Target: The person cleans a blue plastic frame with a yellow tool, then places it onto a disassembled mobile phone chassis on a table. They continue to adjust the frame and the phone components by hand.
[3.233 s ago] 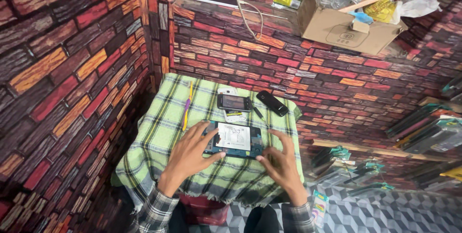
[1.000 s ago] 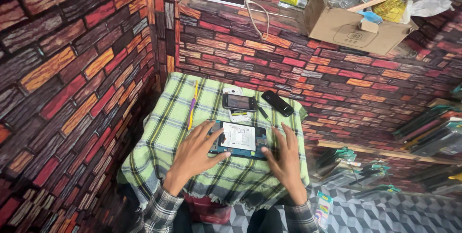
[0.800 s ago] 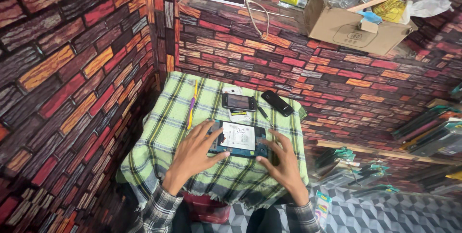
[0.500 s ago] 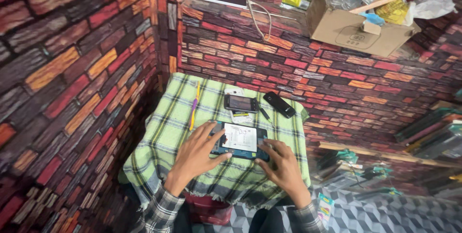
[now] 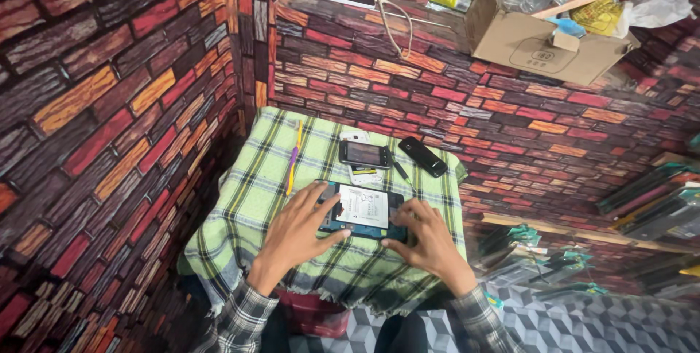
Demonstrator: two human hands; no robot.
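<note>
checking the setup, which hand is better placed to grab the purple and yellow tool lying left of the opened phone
Left, probably. The left hand rests on the opened phone at its left end, and the purple and yellow tool lies just beyond it on the plaid cloth. The right hand is at the phone's far end and would have to cross over.

Opened phone [image 5: 362,211], back cover off, white battery showing, dark blue frame, flat on green plaid cloth
</note>
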